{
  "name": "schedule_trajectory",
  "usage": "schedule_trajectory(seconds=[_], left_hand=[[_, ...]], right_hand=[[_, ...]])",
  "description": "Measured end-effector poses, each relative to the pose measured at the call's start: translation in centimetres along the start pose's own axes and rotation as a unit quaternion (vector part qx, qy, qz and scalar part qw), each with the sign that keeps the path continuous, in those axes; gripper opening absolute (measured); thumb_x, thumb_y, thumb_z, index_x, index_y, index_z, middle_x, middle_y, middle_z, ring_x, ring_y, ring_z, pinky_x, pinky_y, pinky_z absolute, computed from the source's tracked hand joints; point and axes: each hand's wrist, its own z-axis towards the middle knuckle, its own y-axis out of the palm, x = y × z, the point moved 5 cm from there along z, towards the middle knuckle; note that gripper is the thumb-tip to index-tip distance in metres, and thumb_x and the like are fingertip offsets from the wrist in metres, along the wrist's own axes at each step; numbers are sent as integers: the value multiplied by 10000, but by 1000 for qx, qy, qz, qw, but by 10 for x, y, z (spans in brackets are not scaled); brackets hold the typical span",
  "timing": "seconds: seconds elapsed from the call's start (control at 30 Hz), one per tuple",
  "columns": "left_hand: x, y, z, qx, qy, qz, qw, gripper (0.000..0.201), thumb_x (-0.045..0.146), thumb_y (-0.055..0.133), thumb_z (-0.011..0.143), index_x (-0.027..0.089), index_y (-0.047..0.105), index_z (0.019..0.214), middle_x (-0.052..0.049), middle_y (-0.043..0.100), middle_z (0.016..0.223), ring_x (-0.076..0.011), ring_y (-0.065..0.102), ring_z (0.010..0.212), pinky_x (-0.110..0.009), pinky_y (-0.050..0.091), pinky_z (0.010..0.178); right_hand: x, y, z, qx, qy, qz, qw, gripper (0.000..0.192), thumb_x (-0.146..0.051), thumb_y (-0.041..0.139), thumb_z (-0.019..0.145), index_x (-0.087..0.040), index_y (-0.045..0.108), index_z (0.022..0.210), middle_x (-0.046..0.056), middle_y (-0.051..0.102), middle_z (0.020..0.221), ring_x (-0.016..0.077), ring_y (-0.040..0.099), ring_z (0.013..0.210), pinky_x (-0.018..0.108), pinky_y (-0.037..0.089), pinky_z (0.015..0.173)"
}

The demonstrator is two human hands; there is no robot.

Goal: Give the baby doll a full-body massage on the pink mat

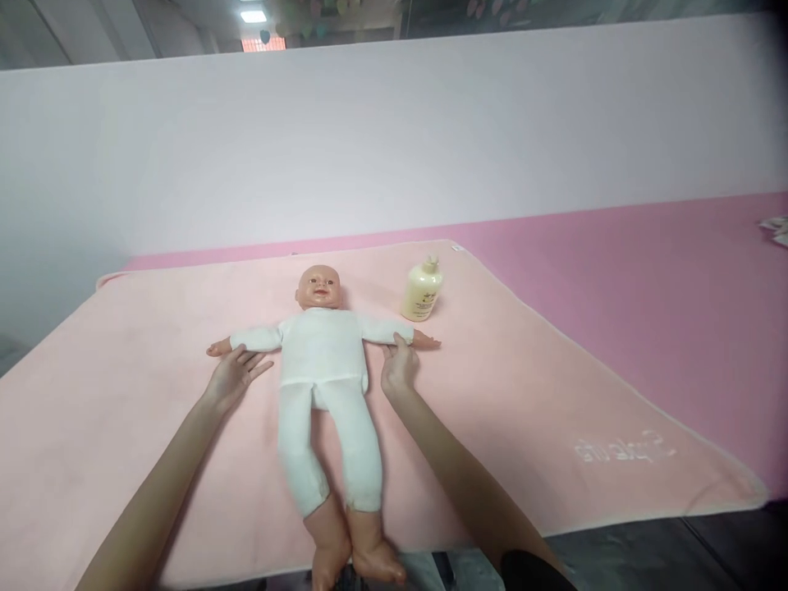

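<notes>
A baby doll (323, 349) in a white cloth body lies on its back on a pink blanket (505, 410), head away from me, both arms stretched sideways. My left hand (232, 379) touches the lower edge of the doll's arm on the left, near the wrist, its fingers extended and apart. On the other side, my right hand (400, 367) grips the doll's other arm near the wrist, its thumb on top of the sleeve. A pale yellow pump bottle (422, 291) stands upright beyond that arm, untouched.
The blanket covers a pink surface (646, 304) that shows on the right. A white wall panel (394, 139) rises behind it. The doll's feet reach the blanket's front edge. Some white item (776, 230) is cut off at the far right.
</notes>
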Motion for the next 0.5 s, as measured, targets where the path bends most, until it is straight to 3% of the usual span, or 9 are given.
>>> schedule_trajectory(seconds=[0.1, 0.2, 0.3, 0.4, 0.47, 0.5], left_hand=[[5, -17, -1, 0, -36, 86, 996, 336, 314, 595, 829, 138, 613, 1114, -175, 621, 1217, -312, 621, 1104, -446, 587, 844], [14, -29, -5, 33, -58, 166, 984, 340, 323, 645, 786, 113, 639, 1053, -197, 666, 1099, -320, 687, 917, -429, 606, 694], [35, -9, -27, 55, 8, 229, 972, 379, 282, 715, 730, 117, 655, 1066, -174, 692, 1025, -310, 693, 878, -409, 600, 675], [60, 31, -72, -18, 129, 142, 981, 475, 175, 719, 724, 200, 609, 1186, -95, 669, 1141, -290, 623, 1099, -375, 571, 845], [65, 39, -100, -36, 124, 65, 990, 427, 220, 616, 821, 265, 559, 1242, -41, 638, 1201, -284, 560, 1198, -406, 552, 880], [61, 33, -109, -18, 80, 55, 995, 376, 287, 531, 880, 287, 541, 1255, -17, 629, 1202, -283, 547, 1213, -418, 552, 861]], right_hand=[[-12, -16, -13, -6, 101, -15, 995, 169, -134, 503, 776, -158, 568, 930, 80, 638, 1066, 150, 636, 1012, 319, 525, 954], [-22, -47, -40, -29, 198, -16, 980, 119, -110, 489, 781, -163, 567, 854, 116, 645, 1010, 166, 658, 965, 308, 564, 893], [-30, -76, -77, -88, 234, 29, 968, 164, -112, 535, 758, -158, 591, 904, 139, 639, 1061, 185, 655, 1006, 310, 586, 866], [-35, -86, -113, -113, 252, 39, 960, 220, -93, 562, 746, -171, 610, 946, 114, 649, 1056, 171, 659, 1000, 289, 598, 840], [-37, -80, -134, -88, 287, 26, 953, 217, -76, 565, 742, -164, 613, 934, 106, 659, 1014, 162, 672, 953, 276, 602, 819], [-39, -75, -143, -70, 301, 21, 951, 206, -75, 562, 745, -161, 613, 925, 102, 663, 990, 156, 677, 921, 269, 603, 806]])
